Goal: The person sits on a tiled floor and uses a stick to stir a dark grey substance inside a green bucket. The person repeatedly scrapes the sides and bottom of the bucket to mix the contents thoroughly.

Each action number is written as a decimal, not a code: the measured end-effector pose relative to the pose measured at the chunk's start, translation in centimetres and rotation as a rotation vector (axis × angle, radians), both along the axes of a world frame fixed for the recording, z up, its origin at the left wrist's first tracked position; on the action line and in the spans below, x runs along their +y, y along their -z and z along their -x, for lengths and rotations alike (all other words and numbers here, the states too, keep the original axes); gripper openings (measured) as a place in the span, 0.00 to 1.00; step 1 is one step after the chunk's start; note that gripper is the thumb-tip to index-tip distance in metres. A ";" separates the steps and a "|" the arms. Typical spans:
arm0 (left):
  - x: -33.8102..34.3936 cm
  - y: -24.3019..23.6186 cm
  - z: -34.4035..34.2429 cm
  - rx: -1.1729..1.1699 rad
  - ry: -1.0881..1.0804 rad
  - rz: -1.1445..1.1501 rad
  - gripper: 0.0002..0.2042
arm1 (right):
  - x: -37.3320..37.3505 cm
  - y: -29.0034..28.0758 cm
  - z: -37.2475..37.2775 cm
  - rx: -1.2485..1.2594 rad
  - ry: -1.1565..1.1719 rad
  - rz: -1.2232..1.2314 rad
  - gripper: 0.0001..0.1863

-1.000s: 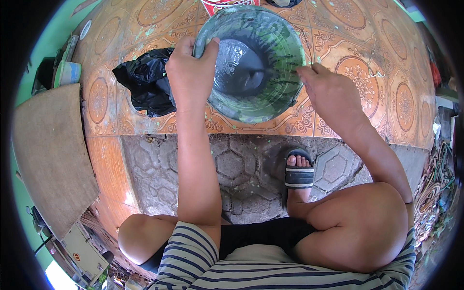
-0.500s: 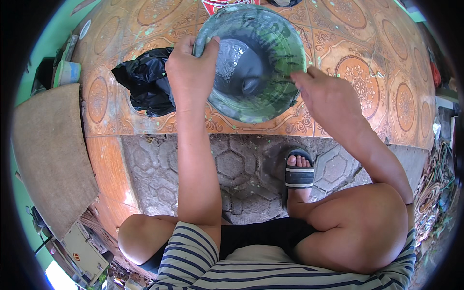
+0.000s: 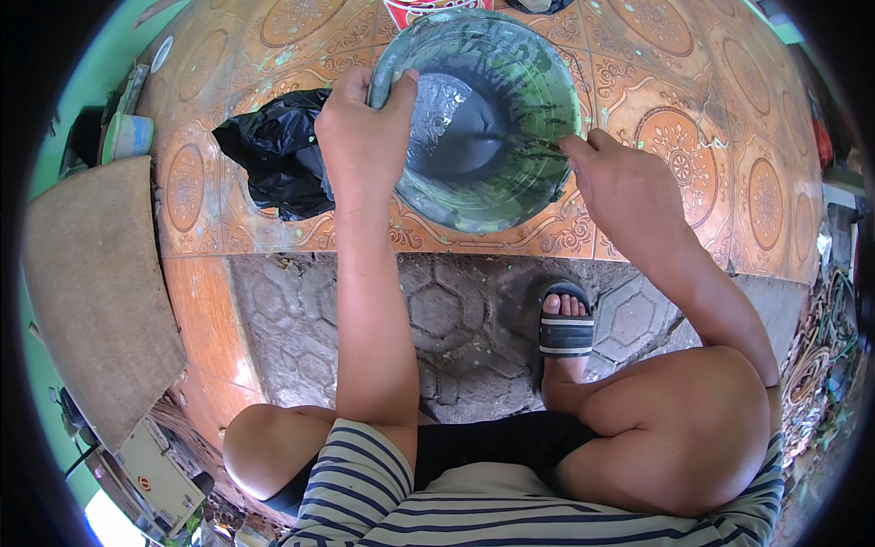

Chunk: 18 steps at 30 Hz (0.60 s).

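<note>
A green plastic basin (image 3: 547, 91), smeared with grey, is tilted on the tiled ledge. Smooth dark grey liquid (image 3: 456, 150) lies at its bottom. My left hand (image 3: 367, 132) is closed around the basin's left rim, thumb inside. Over the right rim, my right hand (image 3: 629, 182) pinches a thin, dark stick-like tool (image 3: 547, 143) that reaches inward over the basin wall. Its far end blends into the streaked wall and liquid, so the exact kind cannot be told.
Beside the basin on the left lies a crumpled black plastic bag (image 3: 278, 150). A red and white container (image 3: 433, 9) stands behind it. Orange patterned tiles (image 3: 674, 109) form the ledge, with grey paving (image 3: 437, 310) below. A brown mat (image 3: 100, 292) lies at far left.
My right hand has shifted slightly right, and the tool has moved with it toward the basin's right side. My left hand keeps its hold on the rim.
</note>
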<state>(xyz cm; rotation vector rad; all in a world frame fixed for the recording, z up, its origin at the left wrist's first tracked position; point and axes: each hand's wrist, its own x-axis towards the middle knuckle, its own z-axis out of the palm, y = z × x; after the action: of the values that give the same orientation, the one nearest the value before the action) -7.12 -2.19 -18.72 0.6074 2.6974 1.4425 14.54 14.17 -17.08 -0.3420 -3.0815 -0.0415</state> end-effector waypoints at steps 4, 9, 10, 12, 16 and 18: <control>0.0 0.3 0.2 -0.061 -0.004 -0.026 0.18 | 0.5 0.1 0.7 0.111 0.002 -0.034 0.14; -0.2 0.3 0.2 0.008 0.004 -0.019 0.17 | 0.0 0.3 -0.1 0.008 0.003 0.005 0.16; -0.1 0.2 0.2 -0.011 0.006 -0.034 0.17 | -0.1 0.2 -0.3 0.009 -0.011 0.028 0.16; -0.1 0.5 0.1 -0.037 0.007 -0.050 0.18 | 0.1 0.1 0.5 0.055 0.010 0.007 0.17; 0.1 0.2 0.0 0.003 0.001 -0.017 0.18 | 0.5 -0.3 0.5 -0.006 0.056 -0.051 0.18; 0.0 0.1 0.0 -0.001 0.000 -0.013 0.18 | 0.0 -0.2 0.1 -0.026 0.020 0.011 0.18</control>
<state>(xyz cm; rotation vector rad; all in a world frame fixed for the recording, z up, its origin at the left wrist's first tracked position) -7.13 -2.20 -18.87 0.6073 2.6896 1.4616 14.49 14.14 -16.87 -0.3760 -3.1055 -0.0301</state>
